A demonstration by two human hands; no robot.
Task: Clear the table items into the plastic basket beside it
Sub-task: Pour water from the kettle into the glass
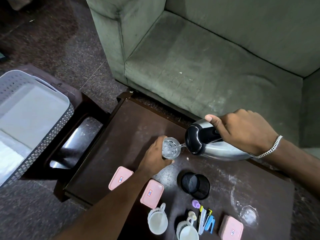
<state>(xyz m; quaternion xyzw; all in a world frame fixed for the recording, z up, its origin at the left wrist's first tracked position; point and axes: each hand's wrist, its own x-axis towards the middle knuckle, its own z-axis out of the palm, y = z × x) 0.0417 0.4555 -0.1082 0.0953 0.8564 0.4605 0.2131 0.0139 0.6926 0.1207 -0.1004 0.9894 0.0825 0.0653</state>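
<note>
My right hand (245, 131) grips the black handle of a steel kettle (223, 149), tilted left with water running from its spout. My left hand (154, 156) holds a clear glass (171, 148) under the spout on the dark table (131, 135). Nearer me lie three pink lidded boxes (120, 178) (152, 193) (231, 228), a black mesh cup (195, 185), two white mugs (158, 220) (187, 231), staplers (207, 221) and a second clear glass (248, 214). The grey plastic basket (52, 134) stands at the left on a dark stool.
A green sofa (207, 58) runs along the far side of the table. The dark stool (72, 142) under the basket sits against the table's left edge. Dark speckled floor (60, 49) lies at the left and back. Something white lies inside the basket.
</note>
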